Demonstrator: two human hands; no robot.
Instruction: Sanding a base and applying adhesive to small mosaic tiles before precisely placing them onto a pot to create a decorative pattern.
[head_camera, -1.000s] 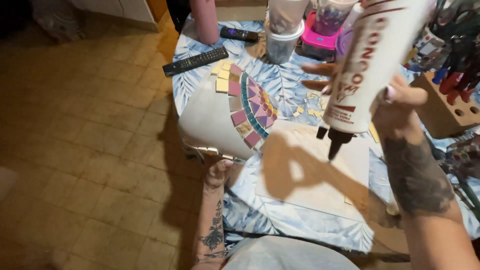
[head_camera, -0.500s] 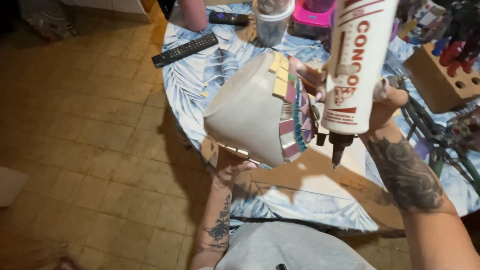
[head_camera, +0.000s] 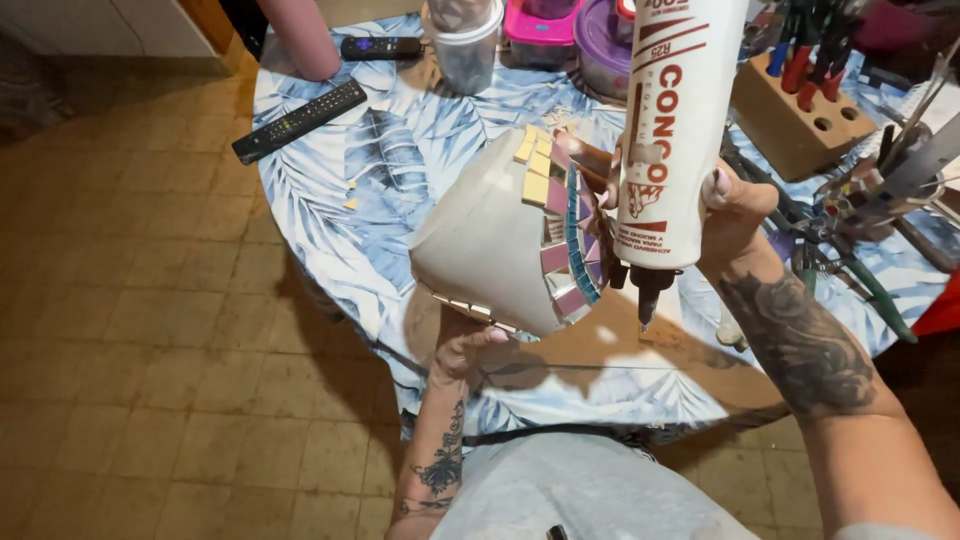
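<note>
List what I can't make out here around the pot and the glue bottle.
Head view only:
- Glue bottle: top cut off by the upper edge.
- Pot: its inside faces away; far side hidden behind the bottle.
- Left hand: fingers tucked under the pot.
- Right hand: most fingers behind the bottle.
- Nozzle: any glue at its tip too small to tell.

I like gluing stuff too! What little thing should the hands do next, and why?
Probably tip the glue tube so its dark nozzle meets the pot. The right hand holds the tube nozzle-down beside the tile band, not touching it, while the left hand props the pot tilted, with bare patches showing.
</note>
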